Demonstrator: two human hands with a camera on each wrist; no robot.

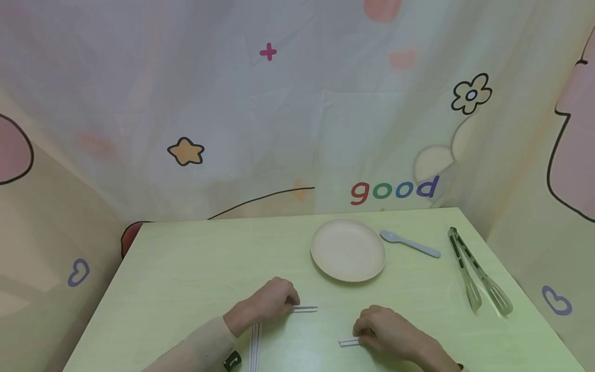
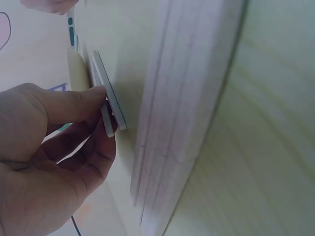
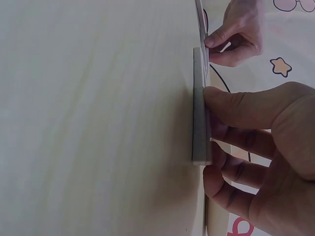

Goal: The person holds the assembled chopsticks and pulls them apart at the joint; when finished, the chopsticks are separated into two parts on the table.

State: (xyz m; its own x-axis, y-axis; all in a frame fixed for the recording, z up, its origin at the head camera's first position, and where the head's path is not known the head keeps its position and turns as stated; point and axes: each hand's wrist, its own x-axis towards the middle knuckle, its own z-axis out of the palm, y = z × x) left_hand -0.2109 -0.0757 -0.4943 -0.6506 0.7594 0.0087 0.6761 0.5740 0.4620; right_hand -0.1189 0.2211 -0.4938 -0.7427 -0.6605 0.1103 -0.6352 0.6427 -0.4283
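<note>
My left hand (image 1: pixel 273 299) pinches one of two short white strips (image 1: pixel 306 309) lying side by side, with thumb and fingertips at its near end in the left wrist view. My right hand (image 1: pixel 386 330) holds another pair of short white strips (image 1: pixel 348 342) low over the tabletop, thumb on one side and fingers on the other. Several longer white strips (image 1: pixel 254 349) lie together on the table beside my left forearm; they loom large as a bundle (image 2: pixel 182 98) in the left wrist view. What the strips are made of, I cannot tell.
Beyond the hands is a round beige plate (image 1: pixel 347 250). To its right lie a pale blue-grey spoon (image 1: pixel 411 244) and metal tongs (image 1: pixel 479 271) near the table's right edge. A small black object (image 1: pixel 232 360) shows by the left sleeve. Printed curtains surround the table.
</note>
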